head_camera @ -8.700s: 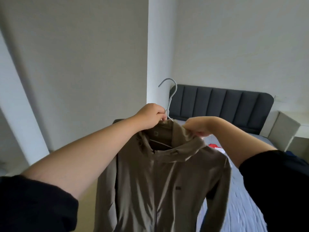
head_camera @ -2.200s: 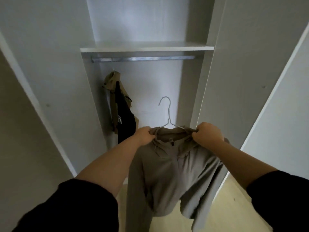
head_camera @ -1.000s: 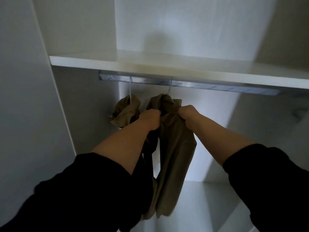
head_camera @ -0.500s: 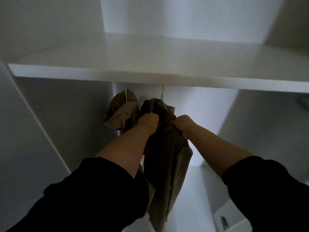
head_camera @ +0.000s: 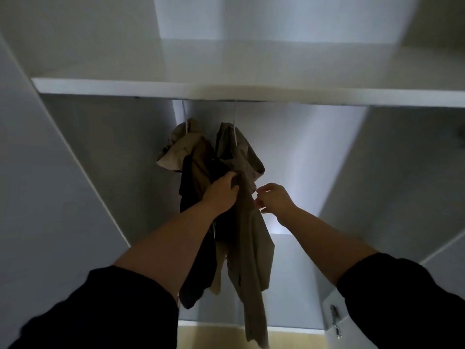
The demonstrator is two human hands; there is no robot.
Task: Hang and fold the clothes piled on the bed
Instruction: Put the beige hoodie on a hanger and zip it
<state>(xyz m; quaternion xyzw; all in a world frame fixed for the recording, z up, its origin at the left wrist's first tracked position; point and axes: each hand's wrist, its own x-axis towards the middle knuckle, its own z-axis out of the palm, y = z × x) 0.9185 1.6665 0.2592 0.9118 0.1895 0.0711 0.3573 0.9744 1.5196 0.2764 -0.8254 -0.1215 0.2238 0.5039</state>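
Observation:
Inside the wardrobe, a khaki jacket [head_camera: 247, 238] hangs on a thin white hanger [head_camera: 234, 122] whose hook goes up behind the shelf edge. My left hand [head_camera: 221, 195] grips the jacket's fabric below the collar. My right hand [head_camera: 273, 200] hovers just right of the jacket with relaxed fingers, holding nothing. To the left hangs a second garment [head_camera: 187, 157], tan with a black part, on its own hanger.
A white shelf [head_camera: 226, 90] spans the wardrobe above the clothes and hides the rail. White side panels [head_camera: 63, 172] close in on the left and right. A door hinge [head_camera: 334, 321] shows at lower right, wooden floor [head_camera: 214, 338] below.
My right hand has let go of the jacket and drawn slightly away to the right. My left hand slid lower on the fabric. The jacket now hangs by its hanger.

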